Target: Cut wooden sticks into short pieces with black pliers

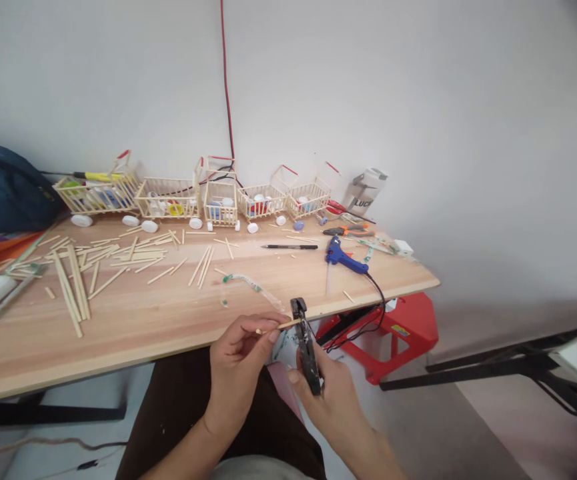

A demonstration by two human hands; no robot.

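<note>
Left hand (pixel 238 360) pinches a wooden stick (pixel 286 325); right hand (pixel 335 397) grasps black cutters (pixel 309 360), head at the stick's far end, by the near edge of the table (pixel 153 317). Apparent step: trimming. Next move calls for steadying the stick. Fingers obscure the cutters' handles; blade contact is indistinct.

Light is soft and even on the wall (pixel 168 80) and the table (pixel 138 317). The top right corner darkens; outer parts look stretched.
</note>
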